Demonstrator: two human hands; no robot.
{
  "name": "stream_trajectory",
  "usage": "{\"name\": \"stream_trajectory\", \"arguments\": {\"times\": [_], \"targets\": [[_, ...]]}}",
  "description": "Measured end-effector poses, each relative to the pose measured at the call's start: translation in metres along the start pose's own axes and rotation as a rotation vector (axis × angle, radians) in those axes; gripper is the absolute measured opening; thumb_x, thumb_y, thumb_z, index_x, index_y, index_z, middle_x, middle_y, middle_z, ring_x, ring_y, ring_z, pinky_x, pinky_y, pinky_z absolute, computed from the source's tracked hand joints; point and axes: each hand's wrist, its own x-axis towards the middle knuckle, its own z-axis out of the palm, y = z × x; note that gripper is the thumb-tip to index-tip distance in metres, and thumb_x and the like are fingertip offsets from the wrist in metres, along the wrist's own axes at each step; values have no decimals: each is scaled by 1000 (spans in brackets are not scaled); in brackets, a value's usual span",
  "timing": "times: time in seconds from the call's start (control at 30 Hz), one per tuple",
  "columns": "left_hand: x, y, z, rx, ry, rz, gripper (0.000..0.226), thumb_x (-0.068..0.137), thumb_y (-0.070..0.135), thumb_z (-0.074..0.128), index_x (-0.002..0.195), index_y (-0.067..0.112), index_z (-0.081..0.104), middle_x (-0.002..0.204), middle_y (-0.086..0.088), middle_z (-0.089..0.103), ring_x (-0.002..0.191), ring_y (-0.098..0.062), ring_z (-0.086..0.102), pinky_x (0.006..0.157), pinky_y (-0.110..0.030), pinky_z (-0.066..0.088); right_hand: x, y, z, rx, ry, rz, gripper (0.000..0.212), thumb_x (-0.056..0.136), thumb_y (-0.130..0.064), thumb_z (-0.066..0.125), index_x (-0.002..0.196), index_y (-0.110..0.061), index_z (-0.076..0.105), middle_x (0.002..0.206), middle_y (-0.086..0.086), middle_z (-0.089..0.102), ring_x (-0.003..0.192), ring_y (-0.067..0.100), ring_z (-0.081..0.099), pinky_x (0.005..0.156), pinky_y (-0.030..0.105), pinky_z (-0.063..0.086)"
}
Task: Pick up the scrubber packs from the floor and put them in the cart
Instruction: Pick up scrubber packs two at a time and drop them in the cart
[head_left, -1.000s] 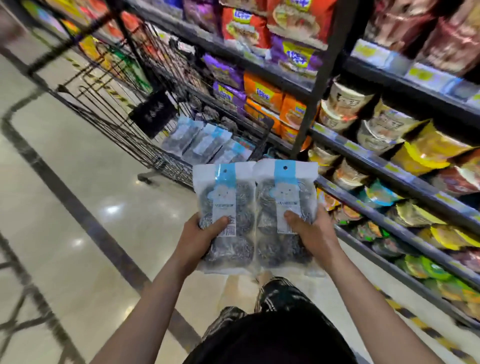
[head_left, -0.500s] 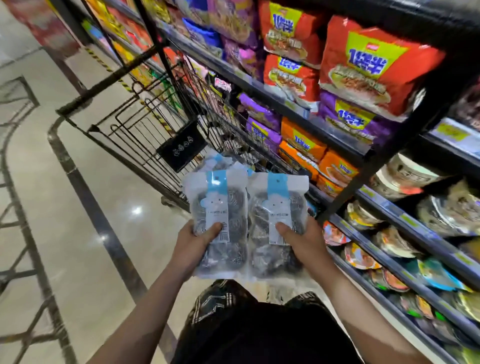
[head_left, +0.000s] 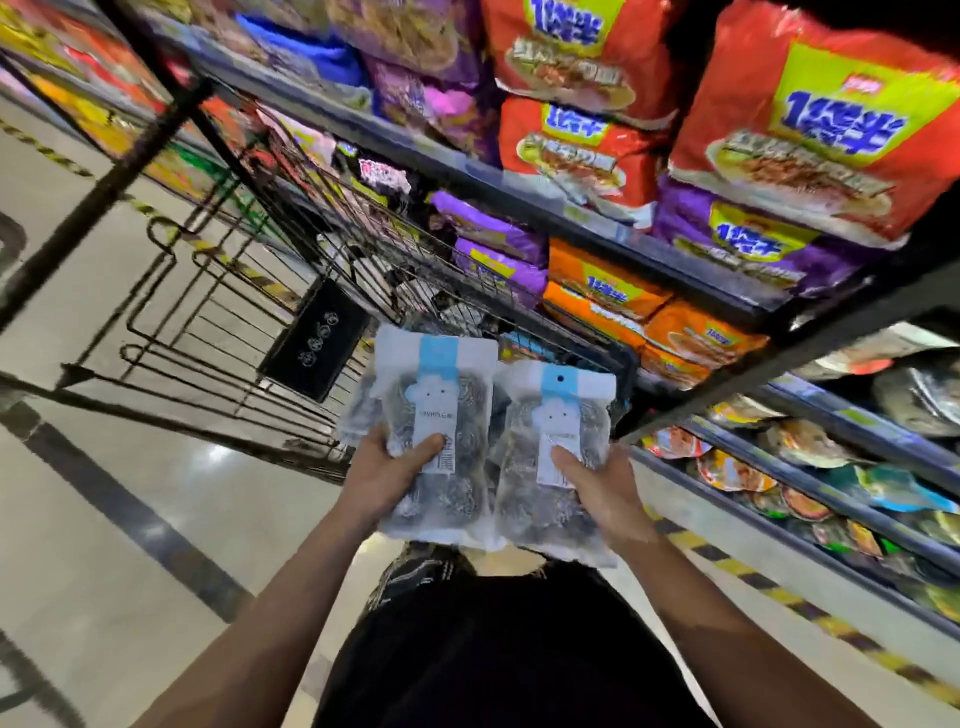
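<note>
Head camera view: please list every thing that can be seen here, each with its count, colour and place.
clear plastic packs of grey steel scrubbers with blue-and-white headers: two, side by side at centre; left pack, right pack.
black wire shopping cart: one, ahead and left; contents blurred.
black plastic flap: one, on the cart's rear.
black metal shelving: one unit, on the right.
red noodle bags: several, top shelf.
purple noodle bags: several, behind the cart.
orange noodle bags: several, middle shelf.
round noodle bowls: several, mixed colours, low shelves.
glossy beige floor with dark stripes: left.
left hand: holds the left pack.
right hand: holds the right pack.
</note>
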Motion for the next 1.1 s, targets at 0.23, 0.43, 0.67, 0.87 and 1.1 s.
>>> {"name": "stream_trajectory", "arguments": {"times": [0.23,0.43,0.67,0.87,1.1], "targets": [[103,-10,-37,170,-90,-59,98,55,72,83,132,16,59,120,-5,75,101,-26,74,89,-51,61,29,-2,46,80,259,120,42,90,-26,82,124,-11,63,116,6,72,92,22,69,85,46,58],[154,-22,-11,316,-164,-131,44,76,49,86,99,18,66,68,1,71,47,-10,63,44,-27,53,86,51,68,68,318,231,80,72,-50,90,132,-9,56,117,1,74,105,23,73,89,42,61],[224,-90,24,404,-256,-157,32,79,41,87,88,14,74,67,3,73,58,-14,67,57,-31,54,137,102,93,-9,318,300,60,88,-35,82,127,-8,46,118,8,65,105,28,65,85,36,52],[231,-113,41,494,-167,-160,42,83,35,84,108,13,58,90,-1,67,80,-17,64,73,-29,53,151,127,104,-84,324,347,51,90,-39,79,117,-10,48,99,2,65,88,23,66,69,33,51],[202,-94,32,644,-145,-211,77,87,48,76,139,6,37,139,-24,46,125,-46,52,105,-54,46,117,89,100,-359,222,430,55,93,-42,75,129,-8,53,115,8,65,110,31,66,65,25,43]]}}
